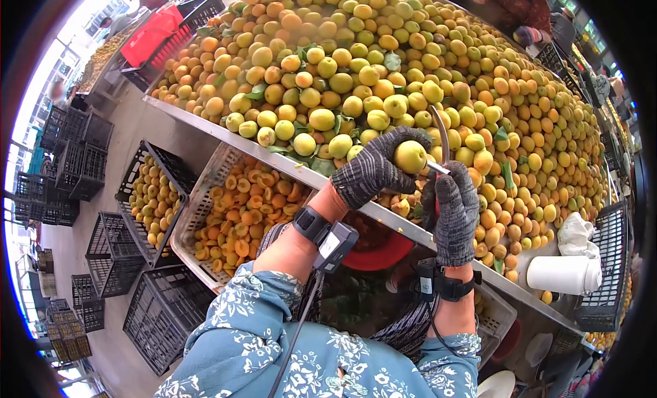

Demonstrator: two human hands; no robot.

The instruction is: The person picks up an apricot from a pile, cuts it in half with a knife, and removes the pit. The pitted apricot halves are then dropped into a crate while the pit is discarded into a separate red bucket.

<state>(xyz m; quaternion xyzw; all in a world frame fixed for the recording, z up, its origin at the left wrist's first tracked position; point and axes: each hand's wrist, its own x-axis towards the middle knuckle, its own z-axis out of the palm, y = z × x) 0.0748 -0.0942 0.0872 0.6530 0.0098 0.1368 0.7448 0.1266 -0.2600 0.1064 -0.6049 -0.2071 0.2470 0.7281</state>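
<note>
My left hand [373, 167], in a dark grey knit glove, grips a yellow-green apricot [410, 157] between thumb and fingers. My right hand [454, 210], gloved alike, is closed around the handle of a small curved tool [440, 133]. The tool's metal touches or passes just beside the right side of the fruit; which of the two I cannot tell. Both hands are over the near edge of a metal table [256, 150] heaped with whole apricots [328, 67]. Below and left of my left hand, a white crate [186, 232] holds halved orange apricots [250, 205].
A black crate [123, 186] of whole apricots stands left of the white crate, with several black crates [161, 316] around it. A red basin [376, 254] sits under the table edge. A white jug [558, 274] lies at the right. Another person's hand [528, 35] is at the far side.
</note>
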